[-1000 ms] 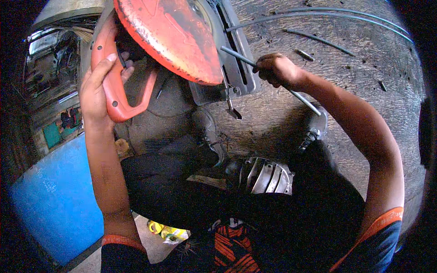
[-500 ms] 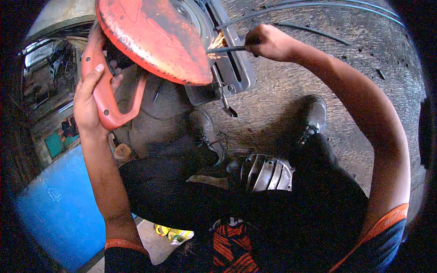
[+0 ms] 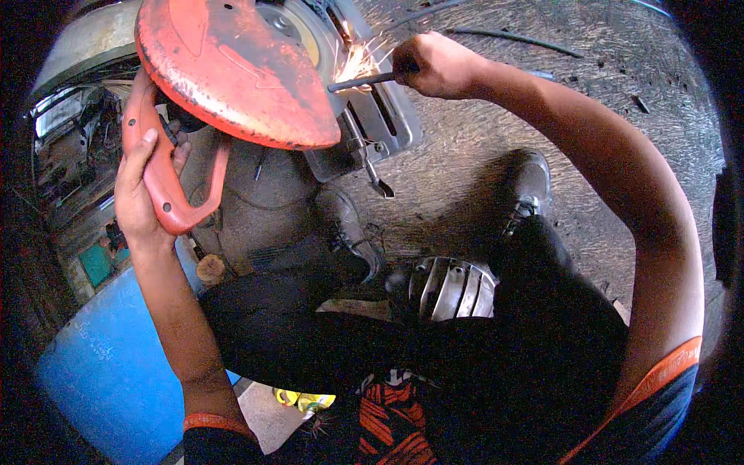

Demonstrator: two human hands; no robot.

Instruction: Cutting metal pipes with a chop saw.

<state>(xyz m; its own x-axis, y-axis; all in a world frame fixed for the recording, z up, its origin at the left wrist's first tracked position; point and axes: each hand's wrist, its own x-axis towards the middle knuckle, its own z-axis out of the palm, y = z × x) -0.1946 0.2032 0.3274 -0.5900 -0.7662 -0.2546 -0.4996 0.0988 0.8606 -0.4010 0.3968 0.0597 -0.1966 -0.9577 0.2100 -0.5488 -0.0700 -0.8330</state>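
Observation:
A red chop saw's worn, scuffed guard [image 3: 232, 74] fills the upper left. My left hand [image 3: 143, 182] is wrapped round the saw's red loop handle [image 3: 177, 209], its thumb on the near side. My right hand [image 3: 438, 66], closed in a fist, grips a short dark metal rod [image 3: 363, 82]. The rod points left over the grey saw base [image 3: 401, 124], its far end beside the guard's edge. Bright orange sparks [image 3: 356, 60] spray there. Part of the pale round disc [image 3: 306, 39] shows behind the guard; its contact with the rod is hidden.
A clamp crank [image 3: 360, 151] sticks out from the base toward me. Another dark rod [image 3: 515, 39] lies on the rough floor. My shoes [image 3: 531, 182] stand near the saw, with a finned metal motor housing [image 3: 453, 291] between my legs. A blue panel [image 3: 116, 356] is at lower left.
The sparks have grown brighter and wider, and more of the disc shows beside the guard. The saw and both hands sit further left in the picture. Both grips are unchanged.

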